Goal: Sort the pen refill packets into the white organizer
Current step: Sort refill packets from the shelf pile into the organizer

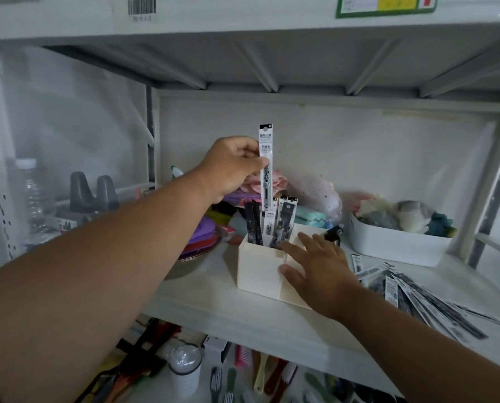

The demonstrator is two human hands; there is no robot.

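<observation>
while left hand (231, 164) pinches a packet (265, 167), right hand (315, 266) rests flat on organizer (260, 271).

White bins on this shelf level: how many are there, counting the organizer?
2. The white organizer sits mid-shelf under the right hand, refill packets standing in its back compartment. A white tub of soft items sits at right rear. Others may be hidden behind clutter.
</observation>
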